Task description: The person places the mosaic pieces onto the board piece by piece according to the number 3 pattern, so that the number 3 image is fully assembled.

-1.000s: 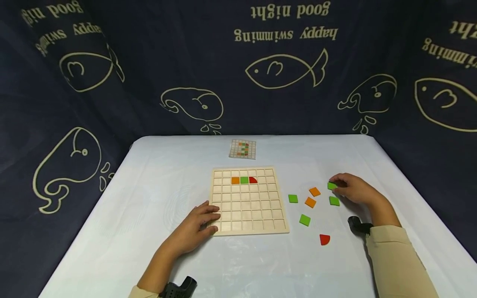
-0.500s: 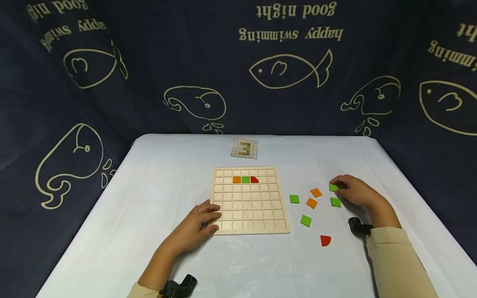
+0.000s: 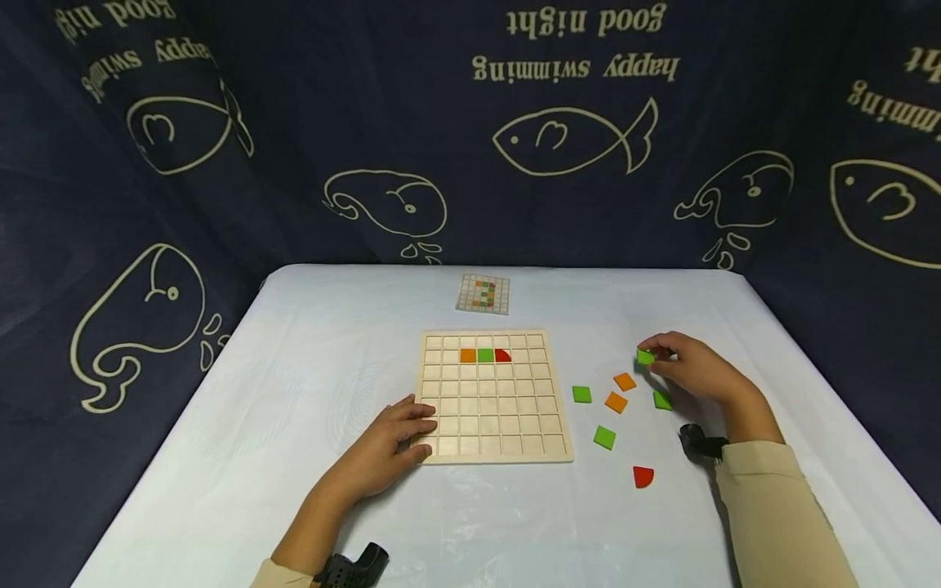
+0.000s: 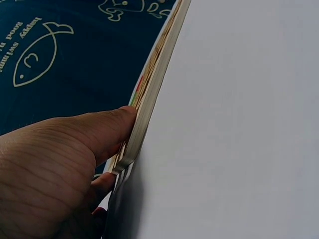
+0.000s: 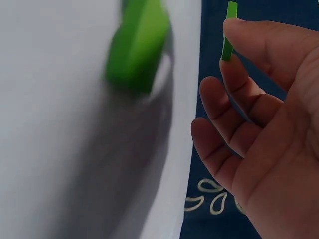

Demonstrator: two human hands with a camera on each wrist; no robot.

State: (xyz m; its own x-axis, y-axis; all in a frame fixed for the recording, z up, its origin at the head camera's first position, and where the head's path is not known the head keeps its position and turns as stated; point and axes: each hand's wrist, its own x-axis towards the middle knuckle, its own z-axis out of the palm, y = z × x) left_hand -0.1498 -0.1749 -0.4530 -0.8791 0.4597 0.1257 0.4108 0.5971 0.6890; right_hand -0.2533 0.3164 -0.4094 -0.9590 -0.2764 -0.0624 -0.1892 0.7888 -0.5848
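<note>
In the head view my right hand pinches a green square tile above the right side of the table. The right wrist view shows this tile edge-on, between the thumb and a fingertip, while the other fingers curl loosely. My left hand lies at the left edge of a wooden grid board, fingers spread over its rim. In the left wrist view the thumb touches the board's edge. An orange square, a green square and a red quarter-round tile sit in one upper row.
Right of the board lie loose green tiles, orange tiles and a red quarter-round tile. A small card with a coloured grid pattern lies behind the board. Dark printed cloth hangs beyond the white table.
My right hand has raised the green tile from the table and shifted it slightly left and away from me. The left hand stays at the board's edge.
</note>
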